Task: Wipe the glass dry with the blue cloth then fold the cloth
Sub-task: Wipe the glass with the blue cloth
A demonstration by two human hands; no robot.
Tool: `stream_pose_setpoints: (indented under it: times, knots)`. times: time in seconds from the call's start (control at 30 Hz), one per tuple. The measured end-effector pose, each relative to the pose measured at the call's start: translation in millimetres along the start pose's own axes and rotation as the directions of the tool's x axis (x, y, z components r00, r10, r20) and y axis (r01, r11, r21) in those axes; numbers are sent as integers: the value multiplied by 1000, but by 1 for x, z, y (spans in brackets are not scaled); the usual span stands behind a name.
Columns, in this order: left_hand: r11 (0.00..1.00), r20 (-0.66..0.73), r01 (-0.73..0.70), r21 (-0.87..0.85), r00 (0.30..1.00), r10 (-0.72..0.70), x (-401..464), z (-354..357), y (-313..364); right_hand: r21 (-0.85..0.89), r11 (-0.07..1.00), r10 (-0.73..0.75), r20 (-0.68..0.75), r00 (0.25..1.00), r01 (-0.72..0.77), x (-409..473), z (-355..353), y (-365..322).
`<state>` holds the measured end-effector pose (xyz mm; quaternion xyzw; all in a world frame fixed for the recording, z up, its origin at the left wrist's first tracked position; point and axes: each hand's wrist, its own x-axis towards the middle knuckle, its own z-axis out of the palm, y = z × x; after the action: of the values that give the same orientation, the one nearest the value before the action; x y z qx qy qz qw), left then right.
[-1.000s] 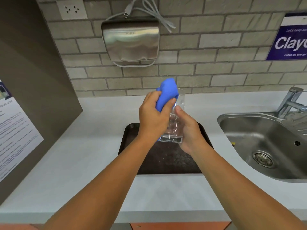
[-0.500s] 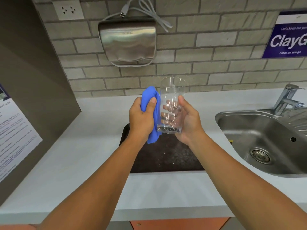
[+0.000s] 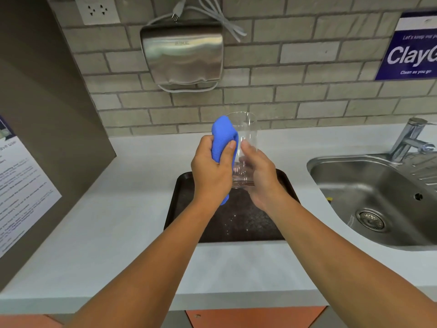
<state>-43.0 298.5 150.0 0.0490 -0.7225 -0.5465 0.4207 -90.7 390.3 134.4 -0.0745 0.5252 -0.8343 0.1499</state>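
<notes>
A clear drinking glass (image 3: 246, 131) is held upright above the counter. My right hand (image 3: 259, 171) grips its lower half from the right. My left hand (image 3: 210, 171) is closed around a bunched blue cloth (image 3: 222, 138) and presses it against the glass's left side. The cloth reaches up near the rim, and a tail of it hangs below my left palm. The base of the glass is partly hidden by my fingers.
A dark tray (image 3: 236, 221) with water drops lies on the white counter (image 3: 118, 221) under my hands. A steel sink (image 3: 378, 200) and tap (image 3: 409, 138) are to the right. A steel hand dryer (image 3: 182, 53) hangs on the brick wall. A panel with a poster (image 3: 21, 185) stands at left.
The cloth was pushed into the glass's mouth a second ago, then came out to the left side. It now sits higher against the outside, and my right hand has shifted lower on the glass.
</notes>
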Motion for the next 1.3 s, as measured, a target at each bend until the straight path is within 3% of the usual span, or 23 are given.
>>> stream_pose_setpoints:
  times: [0.13, 0.2, 0.3, 0.37, 0.43, 0.5, 0.57, 0.67, 0.7, 0.77, 0.83, 0.93, 1.07, 1.2, 1.3]
  knots:
    - [995, 10, -100, -9, 995, 100, -5, 2, 9, 67, 991, -117, 56, 992, 113, -1, -4, 0]
    - [997, 14, -73, -27, 997, 73, 1, 2, 10, 83, 989, -131, 83, 988, 124, -2, -4, -3]
    - [985, 1, 164, -59, 986, -165, 18, 4, 2, 125, 988, -101, 123, 987, 86, -5, -6, -8]
    - [934, 57, 352, -68, 936, -348, 25, 6, -6, 112, 990, -98, 161, 982, 80, -7, -6, -9]
    - [913, 76, 403, -58, 914, -399, 27, 7, -9, 103, 990, -115, 179, 977, 97, -7, -4, -11]
    - [945, 19, 320, -74, 947, -319, 24, 6, -5, 123, 989, -104, 143, 984, 87, -7, -3, -12]
    - [987, -37, 145, -76, 988, -148, 14, 5, 3, 125, 990, -86, 99, 991, 73, -7, -3, -12]
    - [984, 32, -180, 14, 983, 180, -2, 7, 14, 138, 988, -83, 118, 990, 66, -7, -3, -7]
    - [972, 47, -232, 45, 972, 230, -2, 9, 15, 152, 987, -73, 150, 986, 50, -7, -4, -5]
    - [989, -7, -142, 41, 990, 143, 6, 9, 15, 179, 984, -50, 214, 976, 11, -6, -7, -3]
    - [996, -53, 82, -34, 995, -84, 20, 7, 13, 192, 981, -40, 252, 967, -9, -6, -10, -2]
    - [961, 0, 273, -50, 962, -274, 30, 10, 3, 234, 972, -31, 282, 959, -37, -6, -12, 0]
    - [978, -32, 199, -67, 979, -201, 25, 13, 5, 283, 959, -82, 287, 954, -3, -6, -13, -1]
    - [993, -109, 103, -56, 988, -109, 22, 8, 7, 187, 980, -87, 127, 988, 62, -4, -14, -8]
    - [997, -96, 67, -37, 993, -70, 20, 9, 11, 146, 987, -85, 96, 992, 71, -7, -11, -7]
